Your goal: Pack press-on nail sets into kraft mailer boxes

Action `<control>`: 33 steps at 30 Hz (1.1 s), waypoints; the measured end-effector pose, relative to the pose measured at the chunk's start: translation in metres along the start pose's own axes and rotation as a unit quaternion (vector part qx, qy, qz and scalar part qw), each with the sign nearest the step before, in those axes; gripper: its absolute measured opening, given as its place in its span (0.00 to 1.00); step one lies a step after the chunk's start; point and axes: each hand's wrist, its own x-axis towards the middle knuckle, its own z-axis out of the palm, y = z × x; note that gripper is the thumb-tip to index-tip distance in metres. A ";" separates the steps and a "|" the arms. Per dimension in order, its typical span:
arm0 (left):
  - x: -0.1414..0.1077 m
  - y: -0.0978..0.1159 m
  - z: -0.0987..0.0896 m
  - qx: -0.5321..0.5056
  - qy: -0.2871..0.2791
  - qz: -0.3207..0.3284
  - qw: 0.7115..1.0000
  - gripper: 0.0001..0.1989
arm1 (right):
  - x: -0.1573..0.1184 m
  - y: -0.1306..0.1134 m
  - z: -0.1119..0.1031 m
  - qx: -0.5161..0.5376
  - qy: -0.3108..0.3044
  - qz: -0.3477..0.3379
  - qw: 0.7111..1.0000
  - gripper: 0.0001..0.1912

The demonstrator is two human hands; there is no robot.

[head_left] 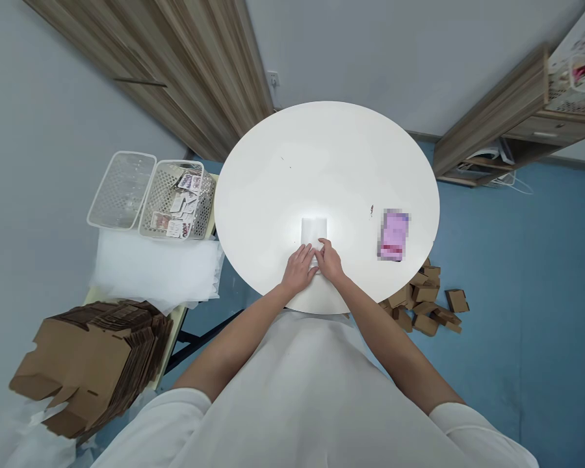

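Near the front edge of the round white table (322, 149), a thin, whitish sheet (314, 229) lies with its far part showing beyond my hands. My left hand (299, 266) rests on the near left part of it, fingers stretched forward and lying flat. From the right, my right hand (329, 261) touches the sheet with bent fingers that seem to pinch its near part, close to the left fingertips. Both hands cover the sheet's near end, so whether anything lies inside or under it is hidden.
A blurred pink-purple item (394, 234) lies on the table's right. At left are a white basket (149, 214) of small cards, its lid (121, 188), stacked white sheets (156, 266) and flat brown cartons (88, 364). Small brown boxes (425, 292) cover the floor at right.
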 end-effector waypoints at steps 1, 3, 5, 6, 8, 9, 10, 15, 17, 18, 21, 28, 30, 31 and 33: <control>0.001 0.000 0.000 0.011 -0.005 0.006 1.000 0.25 | -0.004 0.001 -0.004 -0.010 -0.010 -0.027 1.000 0.25; 0.000 0.000 0.000 0.029 -0.012 0.011 0.999 0.25 | -0.014 0.003 -0.012 -0.059 -0.021 -0.094 0.994 0.27; 0.000 0.000 -0.003 0.034 -0.018 0.015 0.999 0.25 | -0.023 0.006 -0.019 -0.124 -0.033 -0.158 0.979 0.28; 0.000 -0.001 -0.005 0.031 -0.021 0.016 0.999 0.25 | -0.026 0.007 -0.021 -0.152 -0.045 -0.182 0.971 0.29; 0.004 -0.001 -0.009 0.016 -0.025 0.009 1.000 0.24 | -0.028 0.008 -0.022 -0.192 -0.076 -0.205 0.957 0.33; 0.006 -0.002 -0.011 0.005 -0.026 0.002 1.000 0.24 | -0.027 0.008 -0.021 -0.207 -0.089 -0.205 0.952 0.35; 0.010 -0.002 -0.013 -0.009 -0.027 -0.007 1.000 0.24 | -0.025 0.007 -0.018 -0.221 -0.095 -0.198 0.950 0.36; 0.022 -0.006 -0.023 -0.087 -0.048 -0.031 0.995 0.23 | -0.021 -0.006 -0.010 -0.284 -0.085 -0.161 0.941 0.32; 0.017 -0.009 -0.026 -0.117 -0.077 -0.028 0.990 0.21 | -0.027 -0.010 -0.014 -0.295 -0.104 -0.176 0.933 0.31; 0.011 -0.009 -0.026 -0.129 -0.093 -0.021 0.987 0.19 | -0.031 -0.011 -0.017 -0.291 -0.121 -0.183 0.931 0.30; -0.014 -0.009 -0.022 -0.150 -0.102 0.012 0.983 0.19 | -0.044 -0.008 -0.027 -0.251 -0.169 -0.189 0.934 0.26; -0.037 -0.004 -0.002 -0.200 -0.015 -0.061 0.978 0.26 | -0.025 -0.003 -0.041 -0.152 -0.210 -0.130 0.957 0.20; -0.028 -0.005 -0.001 -0.211 0.001 -0.088 0.973 0.19 | -0.011 -0.007 -0.043 -0.136 -0.218 -0.104 0.961 0.16; -0.024 -0.006 -0.001 -0.215 0.008 -0.106 0.971 0.17 | -0.005 -0.009 -0.042 -0.131 -0.215 -0.091 0.964 0.15; -0.015 -0.007 -0.003 -0.223 0.026 -0.154 0.962 0.13 | 0.005 -0.011 -0.041 -0.120 -0.181 -0.061 0.974 0.15</control>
